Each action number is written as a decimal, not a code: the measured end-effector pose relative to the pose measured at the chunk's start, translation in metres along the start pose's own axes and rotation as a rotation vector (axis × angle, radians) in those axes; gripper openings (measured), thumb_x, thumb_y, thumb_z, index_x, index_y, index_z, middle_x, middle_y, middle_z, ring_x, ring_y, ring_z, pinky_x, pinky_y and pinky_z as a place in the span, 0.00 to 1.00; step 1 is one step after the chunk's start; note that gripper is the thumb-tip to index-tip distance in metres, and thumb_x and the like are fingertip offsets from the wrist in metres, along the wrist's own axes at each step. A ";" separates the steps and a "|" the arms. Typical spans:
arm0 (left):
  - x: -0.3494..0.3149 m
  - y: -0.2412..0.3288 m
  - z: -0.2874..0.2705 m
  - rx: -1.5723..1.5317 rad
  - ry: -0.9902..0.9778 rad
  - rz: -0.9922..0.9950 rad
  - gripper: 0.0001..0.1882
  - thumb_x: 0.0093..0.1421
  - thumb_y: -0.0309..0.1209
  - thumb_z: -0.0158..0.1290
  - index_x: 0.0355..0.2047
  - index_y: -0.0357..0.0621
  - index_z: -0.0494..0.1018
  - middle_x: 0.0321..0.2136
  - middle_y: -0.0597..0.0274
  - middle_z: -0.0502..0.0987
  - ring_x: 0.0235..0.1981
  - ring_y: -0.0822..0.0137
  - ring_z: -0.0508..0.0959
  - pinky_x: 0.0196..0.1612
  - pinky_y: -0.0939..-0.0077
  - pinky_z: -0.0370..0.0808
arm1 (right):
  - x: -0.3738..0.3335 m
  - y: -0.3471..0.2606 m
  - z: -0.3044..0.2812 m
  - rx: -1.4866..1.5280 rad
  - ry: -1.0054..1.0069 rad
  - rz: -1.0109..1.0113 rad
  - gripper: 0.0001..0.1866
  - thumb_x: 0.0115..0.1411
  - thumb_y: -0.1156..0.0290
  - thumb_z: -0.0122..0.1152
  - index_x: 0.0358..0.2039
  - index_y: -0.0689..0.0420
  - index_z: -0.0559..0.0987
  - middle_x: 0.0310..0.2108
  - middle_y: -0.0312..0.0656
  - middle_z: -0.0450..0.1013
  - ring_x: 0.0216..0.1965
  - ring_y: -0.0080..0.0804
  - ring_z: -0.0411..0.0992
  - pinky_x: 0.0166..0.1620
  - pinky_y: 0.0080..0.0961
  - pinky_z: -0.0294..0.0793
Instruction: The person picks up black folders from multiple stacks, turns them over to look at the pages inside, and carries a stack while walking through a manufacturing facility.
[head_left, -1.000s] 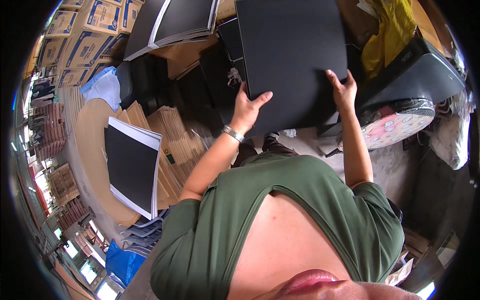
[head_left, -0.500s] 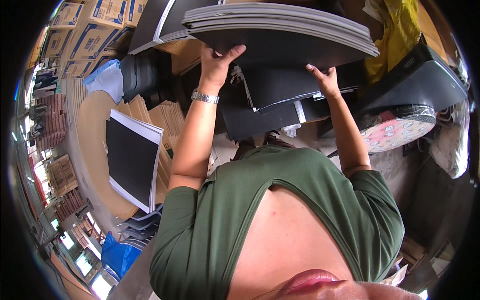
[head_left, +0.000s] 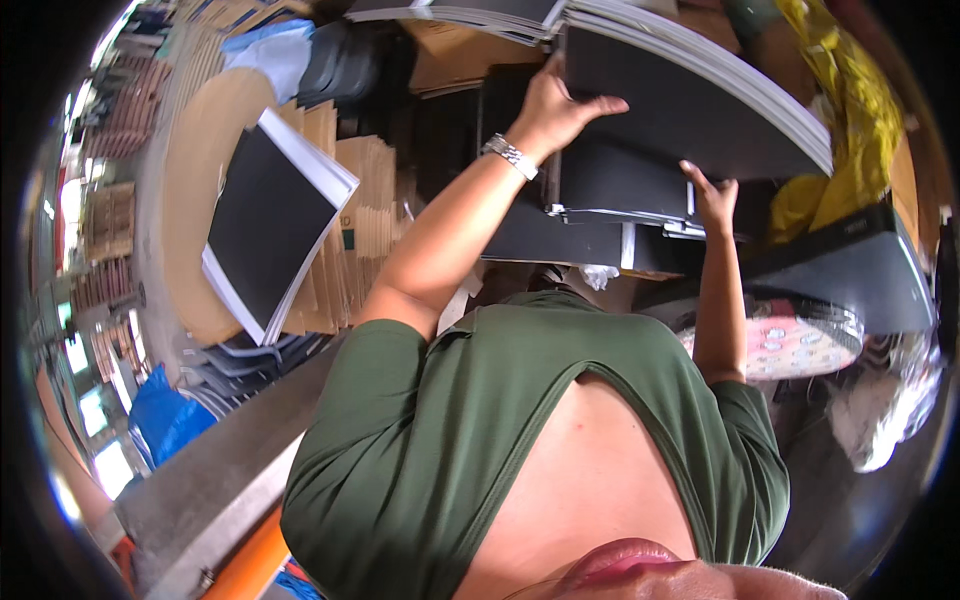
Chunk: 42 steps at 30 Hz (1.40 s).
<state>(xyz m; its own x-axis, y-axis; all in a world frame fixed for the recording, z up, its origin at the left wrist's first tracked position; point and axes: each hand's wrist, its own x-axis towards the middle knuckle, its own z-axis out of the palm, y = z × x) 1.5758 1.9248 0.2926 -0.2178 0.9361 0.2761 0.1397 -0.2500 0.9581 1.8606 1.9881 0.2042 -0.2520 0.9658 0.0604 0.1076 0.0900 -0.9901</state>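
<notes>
A thick stack of black sheets with white edges (head_left: 680, 95) is tilted in front of me at the top of the view, its right end lower. My left hand (head_left: 556, 112), with a metal-banded watch at the wrist, grips the stack's left end; its thumb lies across the black face and the other fingers are mostly hidden. My right hand (head_left: 714, 202) holds the lower side, thumb raised against the face. Behind and below the stack, more black sheets (head_left: 612, 182) lie in a pile with pale edges. Another black-and-white stack (head_left: 460, 18) is by the left hand.
To my left, a black sheet stack (head_left: 272, 225) rests on a brown round board (head_left: 195, 200), beside upright cardboard pieces (head_left: 365, 190). A yellow plastic sack (head_left: 850, 130), a dark plastic shape (head_left: 850, 265) and a pink patterned round seat (head_left: 800, 345) stand on the right.
Both hands have shifted right with the stack, which now tilts down more steeply at its right end. My view has swung, so the cardboard boxes at upper left have mostly left it.
</notes>
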 end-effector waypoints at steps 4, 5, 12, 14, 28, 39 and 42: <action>-0.067 0.026 -0.015 -0.185 0.046 -0.079 0.34 0.40 0.31 0.72 0.47 0.37 0.69 0.42 0.60 0.78 0.44 0.74 0.75 0.50 0.76 0.73 | -0.067 -0.021 0.013 0.007 -0.031 0.048 0.17 0.47 0.75 0.72 0.37 0.63 0.76 0.34 0.36 0.73 0.37 0.25 0.70 0.44 0.25 0.70; -0.087 0.035 -0.022 -0.240 0.073 -0.132 0.32 0.41 0.30 0.72 0.46 0.37 0.70 0.41 0.61 0.78 0.43 0.74 0.75 0.49 0.76 0.73 | -0.093 -0.032 0.021 0.042 -0.044 0.037 0.18 0.47 0.76 0.71 0.38 0.63 0.76 0.35 0.36 0.73 0.37 0.25 0.70 0.44 0.25 0.71; -0.205 0.012 -0.089 -0.307 0.409 -0.453 0.21 0.47 0.27 0.66 0.40 0.34 0.73 0.36 0.60 0.79 0.39 0.71 0.77 0.46 0.77 0.73 | -0.187 -0.047 0.093 -0.052 -0.210 0.325 0.23 0.47 0.69 0.74 0.40 0.66 0.75 0.36 0.38 0.76 0.39 0.27 0.71 0.48 0.24 0.68; -0.233 0.011 -0.108 -0.328 0.534 -0.453 0.20 0.49 0.27 0.65 0.40 0.33 0.73 0.36 0.59 0.79 0.38 0.71 0.78 0.45 0.76 0.74 | -0.165 -0.053 0.113 -0.082 -0.425 0.212 0.22 0.47 0.68 0.73 0.39 0.66 0.76 0.35 0.40 0.76 0.38 0.27 0.72 0.46 0.24 0.69; -0.481 0.076 -0.028 -0.483 1.700 -0.158 0.25 0.51 0.30 0.62 0.48 0.32 0.68 0.41 0.58 0.75 0.40 0.63 0.76 0.48 0.71 0.72 | -0.164 -0.133 0.251 -0.509 -1.629 -0.289 0.34 0.56 0.47 0.61 0.47 0.68 0.72 0.28 0.57 0.75 0.32 0.45 0.76 0.37 0.31 0.73; -0.551 0.127 0.164 -0.306 2.385 -0.064 0.25 0.53 0.34 0.63 0.46 0.31 0.67 0.40 0.54 0.74 0.40 0.62 0.75 0.45 0.67 0.73 | -0.267 -0.107 0.246 -0.258 -2.078 -0.669 0.38 0.55 0.39 0.56 0.43 0.68 0.73 0.26 0.62 0.73 0.32 0.60 0.73 0.37 0.44 0.70; -0.573 0.124 0.203 -0.202 2.534 0.028 0.27 0.53 0.34 0.62 0.47 0.30 0.65 0.41 0.53 0.73 0.41 0.61 0.74 0.47 0.65 0.72 | -0.305 -0.110 0.246 -0.264 -2.219 -0.753 0.36 0.56 0.39 0.55 0.41 0.67 0.74 0.25 0.61 0.73 0.31 0.60 0.73 0.37 0.44 0.70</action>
<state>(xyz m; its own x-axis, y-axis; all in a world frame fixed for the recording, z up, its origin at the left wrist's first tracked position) 1.9137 1.4071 0.2378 -0.3866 -0.8670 -0.3142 0.1471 -0.3944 0.9071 1.6885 1.6240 0.2634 -0.5295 -0.8437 -0.0881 -0.4334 0.3583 -0.8269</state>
